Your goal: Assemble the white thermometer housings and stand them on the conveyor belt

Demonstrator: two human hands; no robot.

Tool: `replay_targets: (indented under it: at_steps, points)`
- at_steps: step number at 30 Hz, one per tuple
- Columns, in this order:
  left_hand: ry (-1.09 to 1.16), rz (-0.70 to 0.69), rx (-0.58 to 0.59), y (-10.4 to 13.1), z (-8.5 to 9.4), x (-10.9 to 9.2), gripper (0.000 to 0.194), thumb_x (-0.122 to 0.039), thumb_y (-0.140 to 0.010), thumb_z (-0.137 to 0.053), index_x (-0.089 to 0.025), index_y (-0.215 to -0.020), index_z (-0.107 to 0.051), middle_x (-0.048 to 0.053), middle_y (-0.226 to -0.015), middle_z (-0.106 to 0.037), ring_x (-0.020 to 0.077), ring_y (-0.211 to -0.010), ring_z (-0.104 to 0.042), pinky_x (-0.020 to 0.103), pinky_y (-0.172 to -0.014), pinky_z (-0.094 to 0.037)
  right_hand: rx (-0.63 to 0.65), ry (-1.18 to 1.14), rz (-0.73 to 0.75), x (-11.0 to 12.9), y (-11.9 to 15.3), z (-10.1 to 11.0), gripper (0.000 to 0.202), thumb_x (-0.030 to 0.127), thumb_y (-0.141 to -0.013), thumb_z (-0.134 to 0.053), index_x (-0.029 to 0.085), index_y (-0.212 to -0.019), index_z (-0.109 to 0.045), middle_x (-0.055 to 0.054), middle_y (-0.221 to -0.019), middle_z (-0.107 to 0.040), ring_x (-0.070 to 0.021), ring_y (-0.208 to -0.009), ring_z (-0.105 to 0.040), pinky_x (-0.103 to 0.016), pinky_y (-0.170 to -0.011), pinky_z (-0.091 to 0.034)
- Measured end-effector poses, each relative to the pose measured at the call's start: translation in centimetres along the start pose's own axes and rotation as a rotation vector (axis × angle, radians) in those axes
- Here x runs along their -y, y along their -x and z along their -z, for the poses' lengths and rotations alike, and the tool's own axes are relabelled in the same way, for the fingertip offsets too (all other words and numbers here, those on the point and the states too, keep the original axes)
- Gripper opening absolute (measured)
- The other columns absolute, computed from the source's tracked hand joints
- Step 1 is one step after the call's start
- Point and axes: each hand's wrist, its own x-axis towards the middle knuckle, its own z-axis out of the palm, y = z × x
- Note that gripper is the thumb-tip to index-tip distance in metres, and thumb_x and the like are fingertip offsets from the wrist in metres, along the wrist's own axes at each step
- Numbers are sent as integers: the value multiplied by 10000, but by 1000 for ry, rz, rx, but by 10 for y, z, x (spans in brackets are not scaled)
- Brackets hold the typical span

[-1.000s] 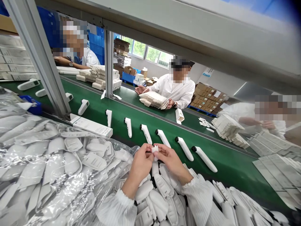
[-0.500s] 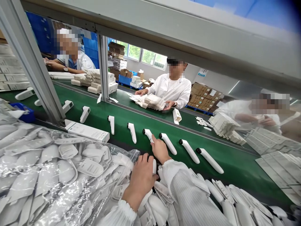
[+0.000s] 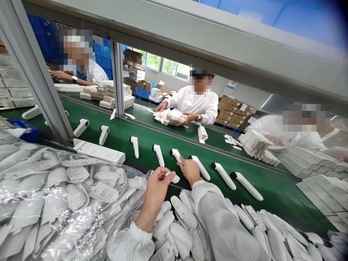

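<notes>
Left hand [image 3: 155, 190] has risen, pinching white cover [image 3: 175, 178].
White device [image 3: 176, 154] slants on green belt [image 3: 285, 199], black end toward belt's far edge; right hand [image 3: 191, 171] palm-down over it, closure unclear.

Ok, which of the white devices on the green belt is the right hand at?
The fourth white device counting from the picture's right. It alone has the right hand at its handle, which is partly hidden.

White devices [image 3: 176, 155] look smooth plastic; bag [image 3: 58, 214] at 8 o'clock is glossy, crinkled plastic; right sleeve [image 3: 219, 217] is ribbed cloth.
</notes>
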Motion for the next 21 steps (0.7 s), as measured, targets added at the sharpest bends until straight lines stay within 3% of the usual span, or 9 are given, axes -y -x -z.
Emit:
replay_targets:
  at_steps: [2,4,7,9,10,12,15,18,21]
  points:
    - [132,61,-35,1,0,-5,346,-444,-679,-781,-183,-803,-589,-37,-702,-607,106,-653,-551,232,-649,-437,-81,-124,4,-5,7,10,371,388,-989,-491,195,-1273,-631,-149,-1049,-725,-295,-1061,-639,-395,-911,-458]
    - [276,89,-65,1,0,-8,396,-438,-642,-819,-181,-835,-588,-34,-728,-630,110,-696,-606,246,-712,-493,-149,-470,-29,-4,21,21,409,462,-976,-486,189,-1229,-655,-134,-1140,-703,-275,-1076,-630,-396,-940,-461]
    - [391,97,-57,1,-3,-7,402,-395,-623,-845,-176,-836,-582,-16,-776,-657,139,-812,-667,303,-857,-533,13,-1164,-70,9,47,35,488,574,-902,-532,157,-1092,-701,-113,-1036,-722,-239,-914,-669,-375,-825,-528]
    - [368,117,16,2,-7,-5,366,-386,-647,-825,-175,-825,-584,-5,-786,-661,150,-829,-672,324,-877,-536,141,-1427,-47,23,58,42,445,553,-822,-644,156,-1013,-710,-78,-913,-721,-208,-811,-662,-336,-739,-533]
    - [333,124,57,2,-8,-3,340,-392,-669,-800,-177,-813,-580,-4,-776,-656,152,-811,-668,334,-864,-540,146,-1485,-43,30,59,44,410,511,-784,-695,161,-995,-710,-57,-873,-714,-190,-772,-649,-316,-711,-522]
    - [164,86,140,4,-10,1,267,-402,-735,-717,-185,-792,-572,10,-769,-648,173,-790,-657,367,-838,-540,84,-1497,-53,39,54,45,358,432,-738,-733,165,-977,-712,-25,-810,-694,-161,-712,-615,-292,-685,-496]
    - [-359,-141,282,11,-7,4,165,-352,-799,-613,-206,-875,-629,67,-938,-671,257,-959,-621,465,-910,-488,-6,-1340,-68,43,33,36,343,364,-735,-689,165,-1012,-708,-4,-758,-674,-154,-677,-588,-291,-683,-472]
    - [-818,-329,549,22,-2,6,346,-327,-741,-684,-274,-1083,-666,80,-1212,-622,358,-1242,-462,595,-1072,-316,-36,-1050,-94,38,16,17,265,296,-758,-613,184,-985,-690,25,-662,-641,-155,-611,-557,-285,-638,-436]
    - [-975,-330,705,27,1,9,365,-312,-754,-680,-310,-1118,-669,57,-1209,-624,355,-1258,-452,636,-1134,-174,-103,-791,-85,30,11,-3,156,236,-778,-559,199,-897,-653,9,-714,-648,-170,-663,-570,-292,-681,-439]
